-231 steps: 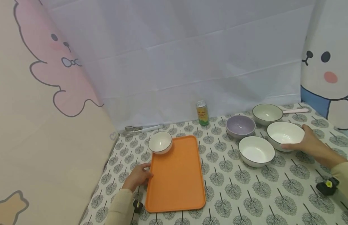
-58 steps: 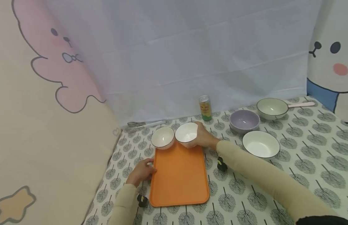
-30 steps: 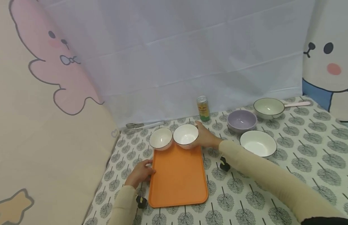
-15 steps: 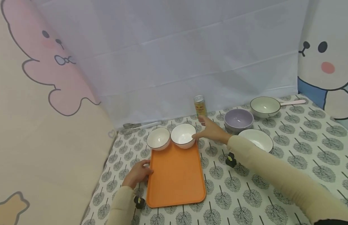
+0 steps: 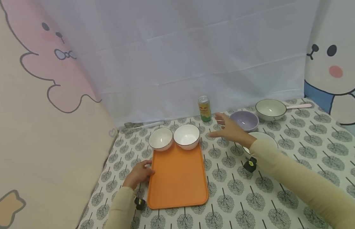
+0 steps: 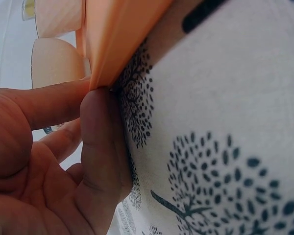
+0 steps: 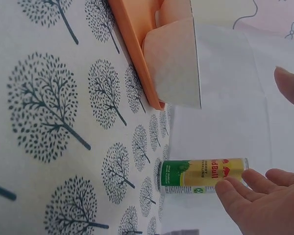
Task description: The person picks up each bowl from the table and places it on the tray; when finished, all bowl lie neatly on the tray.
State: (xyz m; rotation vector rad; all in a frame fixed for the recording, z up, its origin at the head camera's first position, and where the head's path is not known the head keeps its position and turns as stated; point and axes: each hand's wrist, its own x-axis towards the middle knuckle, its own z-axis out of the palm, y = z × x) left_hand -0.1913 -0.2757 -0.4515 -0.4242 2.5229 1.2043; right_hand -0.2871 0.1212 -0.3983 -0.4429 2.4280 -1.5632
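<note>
In head view only: both hands (image 5: 139, 173) (image 5: 231, 129)

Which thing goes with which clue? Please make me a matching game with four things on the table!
Things:
1. Flat orange rectangular tray
2. Yellow-and-green metal can
3. Round shiny purple bowl
4. Round pale-green pan

Clues:
A. Between the can and the pan
B. Pale pink handle pointing right
C. Held at its edge by the left hand
D. Standing upright, silver top up

Right pairs: 1-C, 2-D, 3-A, 4-B.
</note>
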